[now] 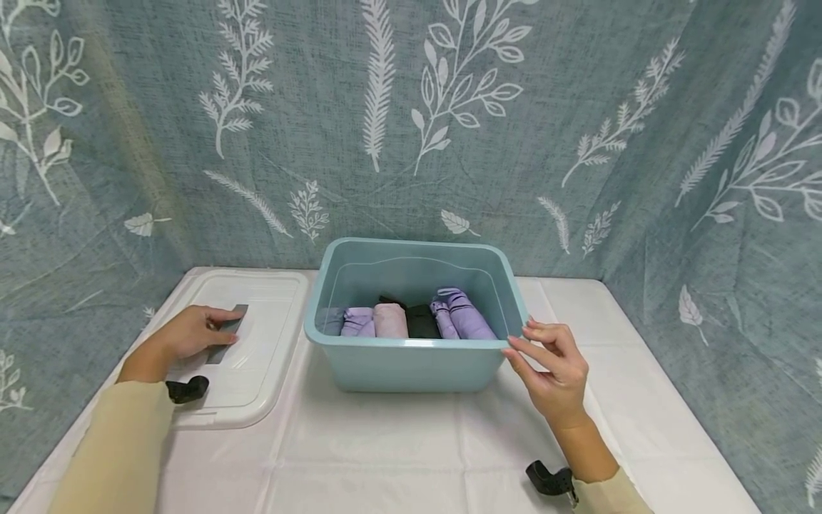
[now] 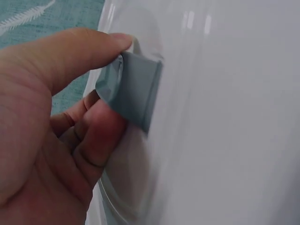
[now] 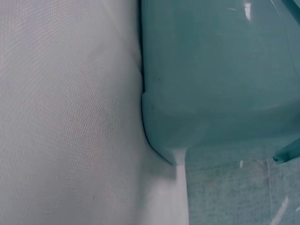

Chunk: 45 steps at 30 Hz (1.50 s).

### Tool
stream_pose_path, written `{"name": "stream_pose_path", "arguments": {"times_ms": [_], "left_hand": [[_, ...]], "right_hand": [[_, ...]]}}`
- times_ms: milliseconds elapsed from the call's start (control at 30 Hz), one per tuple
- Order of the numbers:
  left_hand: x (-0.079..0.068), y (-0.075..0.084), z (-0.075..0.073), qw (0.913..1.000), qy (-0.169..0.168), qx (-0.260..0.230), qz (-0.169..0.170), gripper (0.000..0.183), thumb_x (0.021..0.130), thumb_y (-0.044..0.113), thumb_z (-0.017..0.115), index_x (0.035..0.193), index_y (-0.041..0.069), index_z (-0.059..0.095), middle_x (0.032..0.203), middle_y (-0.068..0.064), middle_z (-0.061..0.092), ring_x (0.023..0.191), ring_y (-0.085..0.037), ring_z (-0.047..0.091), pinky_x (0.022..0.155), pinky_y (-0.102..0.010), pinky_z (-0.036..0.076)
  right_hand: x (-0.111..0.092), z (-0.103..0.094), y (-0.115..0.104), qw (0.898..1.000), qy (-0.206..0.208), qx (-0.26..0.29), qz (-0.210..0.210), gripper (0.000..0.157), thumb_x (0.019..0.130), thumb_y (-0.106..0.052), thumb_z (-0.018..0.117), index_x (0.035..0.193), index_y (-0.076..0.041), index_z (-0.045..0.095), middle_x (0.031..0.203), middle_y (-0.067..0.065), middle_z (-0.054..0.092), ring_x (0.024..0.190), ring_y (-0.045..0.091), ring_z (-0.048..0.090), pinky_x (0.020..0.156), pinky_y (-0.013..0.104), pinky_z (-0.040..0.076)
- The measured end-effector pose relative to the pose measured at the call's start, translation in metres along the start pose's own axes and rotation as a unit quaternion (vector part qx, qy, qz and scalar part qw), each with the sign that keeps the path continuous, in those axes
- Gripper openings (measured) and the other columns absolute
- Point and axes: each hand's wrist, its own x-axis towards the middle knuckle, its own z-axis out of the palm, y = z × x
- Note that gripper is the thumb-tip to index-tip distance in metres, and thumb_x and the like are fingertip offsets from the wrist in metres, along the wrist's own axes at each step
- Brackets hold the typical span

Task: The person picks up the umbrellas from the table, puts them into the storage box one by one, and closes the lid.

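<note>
A blue-green storage bin (image 1: 411,368) stands at the middle of the table and shows up close in the right wrist view. Inside it, toward the front wall, lie rolled or folded cloth-like bundles: purple (image 1: 472,318), pink (image 1: 390,321) and black (image 1: 420,323). My right hand (image 1: 555,368) pinches the rim at the front right corner, thumb outside; the right wrist view does not show this hand. To the left, a white lid (image 1: 276,357) lies on the table. My left hand (image 1: 193,332) holds its grey handle (image 2: 140,86) between thumb and fingers.
A white cloth (image 1: 366,457) covers the table. Blue-green curtains (image 1: 308,93) with white leaf patterns hang behind the bin and on both sides. Black wrist mounts (image 1: 549,478) sit at both cuffs.
</note>
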Motion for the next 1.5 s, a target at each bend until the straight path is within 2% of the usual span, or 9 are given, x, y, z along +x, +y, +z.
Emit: {"name": "stream_pose_path", "arguments": {"times_ms": [67, 167, 300, 467, 567, 833, 1067, 1333, 1500], "left_hand": [[0.001, -0.001, 0.000, 1.0000, 0.002, 0.002, 0.004, 0.062, 0.092, 0.026, 0.078, 0.141, -0.006, 0.057, 0.126, -0.031, 0.064, 0.088, -0.022, 0.051, 0.073, -0.028, 0.043], [0.000, -0.002, -0.001, 0.9999, -0.001, -0.003, 0.015, 0.062, 0.091, 0.024, 0.078, 0.140, -0.007, 0.057, 0.103, -0.018, 0.070, 0.082, -0.019, 0.047, 0.069, -0.026, 0.039], [-0.001, -0.002, -0.005, 0.9996, -0.009, -0.014, 0.023, 0.062, 0.092, 0.023, 0.077, 0.142, -0.006, 0.055, 0.081, -0.002, 0.060, 0.071, -0.013, 0.042, 0.063, -0.024, 0.036], [-0.004, 0.002, -0.013, 0.9993, -0.013, -0.029, 0.018, 0.062, 0.095, 0.024, 0.074, 0.146, -0.004, 0.052, 0.074, 0.002, 0.051, 0.059, -0.009, 0.039, 0.057, -0.025, 0.037], [-0.005, 0.007, -0.020, 0.9993, -0.012, -0.029, 0.022, 0.062, 0.095, 0.024, 0.074, 0.146, -0.004, 0.052, 0.071, 0.003, 0.053, 0.057, -0.008, 0.041, 0.055, -0.026, 0.039], [-0.009, 0.023, -0.039, 0.9990, 0.004, -0.015, 0.041, 0.061, 0.096, 0.025, 0.074, 0.146, -0.002, 0.053, 0.071, -0.001, 0.056, 0.060, -0.010, 0.049, 0.064, -0.024, 0.043], [-0.015, 0.040, -0.053, 0.9984, 0.017, -0.011, 0.052, 0.060, 0.095, 0.025, 0.075, 0.146, 0.001, 0.055, 0.071, -0.003, 0.057, 0.063, -0.011, 0.050, 0.063, -0.025, 0.042], [-0.019, 0.052, -0.068, 0.9985, 0.037, -0.009, 0.040, 0.060, 0.096, 0.030, 0.074, 0.147, 0.004, 0.056, 0.083, -0.005, 0.061, 0.069, -0.009, 0.050, 0.065, -0.024, 0.043], [-0.021, 0.060, -0.076, 0.9977, 0.044, -0.025, 0.044, 0.059, 0.096, 0.030, 0.074, 0.147, 0.004, 0.056, 0.101, -0.010, 0.063, 0.075, -0.007, 0.052, 0.067, -0.023, 0.048]], "right_hand": [[0.000, 0.000, 0.000, 1.000, -0.002, 0.000, -0.001, 0.031, 0.088, -0.018, 0.082, 0.081, 0.012, 0.077, 0.083, 0.032, 0.058, 0.102, 0.028, 0.068, 0.102, 0.032, 0.056], [-0.002, 0.000, 0.000, 1.000, -0.003, -0.003, -0.001, 0.031, 0.088, -0.018, 0.082, 0.081, 0.012, 0.078, 0.083, 0.032, 0.059, 0.102, 0.028, 0.068, 0.102, 0.031, 0.056], [-0.004, -0.001, 0.001, 1.000, -0.002, -0.007, 0.001, 0.031, 0.088, -0.019, 0.083, 0.081, 0.011, 0.078, 0.084, 0.031, 0.059, 0.101, 0.029, 0.068, 0.102, 0.031, 0.056], [-0.005, -0.002, 0.002, 1.000, -0.003, -0.007, 0.003, 0.031, 0.087, -0.019, 0.083, 0.082, 0.011, 0.078, 0.084, 0.031, 0.059, 0.102, 0.029, 0.068, 0.103, 0.030, 0.056], [-0.005, -0.001, 0.002, 1.000, -0.005, -0.006, 0.004, 0.031, 0.088, -0.019, 0.083, 0.082, 0.011, 0.078, 0.085, 0.031, 0.059, 0.103, 0.028, 0.068, 0.103, 0.030, 0.056], [-0.005, -0.001, 0.002, 1.000, -0.004, -0.003, 0.008, 0.031, 0.087, -0.019, 0.083, 0.083, 0.011, 0.078, 0.085, 0.031, 0.059, 0.102, 0.028, 0.068, 0.104, 0.030, 0.055], [-0.005, 0.000, 0.002, 1.000, -0.001, 0.004, 0.007, 0.030, 0.087, -0.018, 0.083, 0.083, 0.011, 0.078, 0.084, 0.031, 0.058, 0.102, 0.028, 0.068, 0.104, 0.031, 0.055], [-0.005, 0.000, 0.001, 1.000, 0.000, 0.008, 0.009, 0.030, 0.086, -0.018, 0.084, 0.083, 0.011, 0.078, 0.085, 0.031, 0.058, 0.102, 0.028, 0.067, 0.105, 0.032, 0.055], [-0.005, 0.000, 0.001, 1.000, 0.001, 0.006, 0.010, 0.030, 0.086, -0.018, 0.084, 0.083, 0.011, 0.078, 0.085, 0.031, 0.058, 0.101, 0.028, 0.067, 0.105, 0.033, 0.055]]}}
